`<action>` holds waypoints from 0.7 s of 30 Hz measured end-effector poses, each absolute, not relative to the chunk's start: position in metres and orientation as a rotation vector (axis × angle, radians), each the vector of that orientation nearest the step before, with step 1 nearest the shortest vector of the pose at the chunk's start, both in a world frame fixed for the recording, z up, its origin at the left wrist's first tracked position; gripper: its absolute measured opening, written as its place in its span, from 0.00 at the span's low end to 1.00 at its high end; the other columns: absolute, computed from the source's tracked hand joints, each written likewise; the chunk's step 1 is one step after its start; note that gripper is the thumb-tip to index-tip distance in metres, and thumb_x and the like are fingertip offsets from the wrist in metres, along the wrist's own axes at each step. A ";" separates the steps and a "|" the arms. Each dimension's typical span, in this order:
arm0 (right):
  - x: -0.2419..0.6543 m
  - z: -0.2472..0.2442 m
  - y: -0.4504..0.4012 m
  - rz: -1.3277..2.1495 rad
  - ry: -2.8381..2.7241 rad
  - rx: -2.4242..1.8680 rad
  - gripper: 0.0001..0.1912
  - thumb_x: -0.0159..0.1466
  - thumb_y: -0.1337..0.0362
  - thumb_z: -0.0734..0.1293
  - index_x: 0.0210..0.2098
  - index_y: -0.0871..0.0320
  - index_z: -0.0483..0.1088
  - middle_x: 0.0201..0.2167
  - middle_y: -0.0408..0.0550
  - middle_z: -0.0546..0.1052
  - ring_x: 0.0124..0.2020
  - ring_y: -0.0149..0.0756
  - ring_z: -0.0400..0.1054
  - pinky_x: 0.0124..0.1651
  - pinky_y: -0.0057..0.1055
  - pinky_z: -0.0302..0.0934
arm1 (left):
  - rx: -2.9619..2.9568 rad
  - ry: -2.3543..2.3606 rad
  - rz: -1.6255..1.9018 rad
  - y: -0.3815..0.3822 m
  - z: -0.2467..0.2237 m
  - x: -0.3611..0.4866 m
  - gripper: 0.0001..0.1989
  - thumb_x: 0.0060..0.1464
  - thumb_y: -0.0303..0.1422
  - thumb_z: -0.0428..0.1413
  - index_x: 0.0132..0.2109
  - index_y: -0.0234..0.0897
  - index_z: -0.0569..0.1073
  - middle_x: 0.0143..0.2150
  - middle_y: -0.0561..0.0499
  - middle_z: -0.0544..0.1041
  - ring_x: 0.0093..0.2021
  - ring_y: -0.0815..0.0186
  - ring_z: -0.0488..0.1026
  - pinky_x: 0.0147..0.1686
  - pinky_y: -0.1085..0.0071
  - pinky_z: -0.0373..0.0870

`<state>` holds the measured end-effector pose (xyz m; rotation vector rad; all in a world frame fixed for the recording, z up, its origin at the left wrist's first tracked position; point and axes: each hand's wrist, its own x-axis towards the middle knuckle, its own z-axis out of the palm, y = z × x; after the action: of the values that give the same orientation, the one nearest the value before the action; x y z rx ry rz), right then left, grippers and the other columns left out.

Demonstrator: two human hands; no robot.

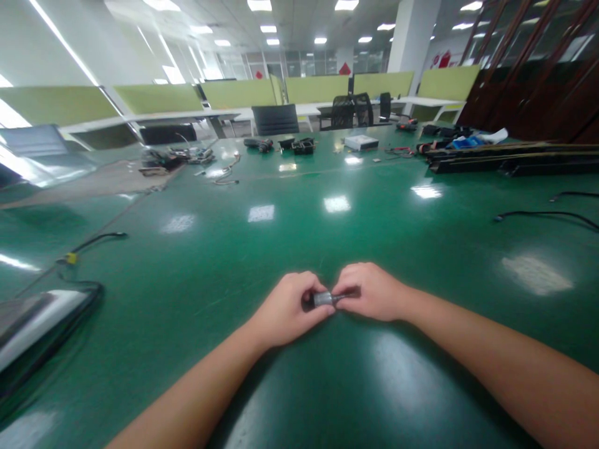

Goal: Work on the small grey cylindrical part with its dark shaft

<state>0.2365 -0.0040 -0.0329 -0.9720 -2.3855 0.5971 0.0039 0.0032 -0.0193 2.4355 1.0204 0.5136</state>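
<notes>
Near the middle of the green table (290, 243), my left hand (292, 307) curls its fingers around a small silvery-grey cylindrical piece (322, 299). Close beside it on the right, my right hand (367, 292) pinches the thin dark end of the same piece or of a part joined to it; which of the two I cannot tell. My fingertips nearly meet at the piece. Both hands are low over the tabletop, and the fingers hide part of what they hold.
A grey and white device (44, 324) with black cables lies at the left edge. Cable bundles (175, 156), a white box (361, 143) and dark adapters (299, 146) sit along the back. Long black bars (515, 159) lie at the back right, with black cables (547, 214) nearer.
</notes>
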 end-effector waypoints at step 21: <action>0.237 -0.026 -0.007 0.617 -2.387 -1.000 0.06 0.60 0.68 0.71 0.37 0.57 0.80 0.32 0.46 0.78 0.34 0.33 0.70 0.38 0.29 0.60 | 2.440 1.010 0.487 0.002 -0.015 -0.001 0.11 0.56 0.40 0.62 0.39 0.37 0.75 0.33 0.51 0.75 0.33 0.64 0.71 0.35 0.69 0.64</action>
<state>0.2374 -0.0070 -0.0264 -1.0002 -2.3872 0.6173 -0.0013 0.0020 -0.0147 2.4403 1.0098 0.4871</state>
